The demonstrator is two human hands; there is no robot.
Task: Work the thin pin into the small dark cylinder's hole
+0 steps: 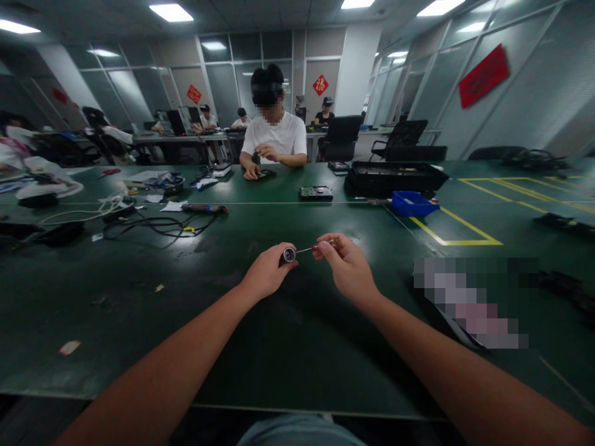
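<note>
Above the green table, my left hand (267,272) is closed around a short dark cylinder (289,254), perhaps a flashlight, with a silvery ring at the end facing me. My right hand (348,266) pinches a thin screwdriver (305,250) by its reddish handle. The slim metal shaft points left, and its tip is at the cylinder's right side; whether it touches, I cannot tell. Most of the cylinder's body is hidden by my left fingers.
A hard drive (316,192) lies ahead on the green table (279,347). A blue bin (415,203) and a black tray (395,178) stand right of it. Cables (162,226) and an electric screwdriver (204,208) lie left. Across the table a person (274,136) handles parts.
</note>
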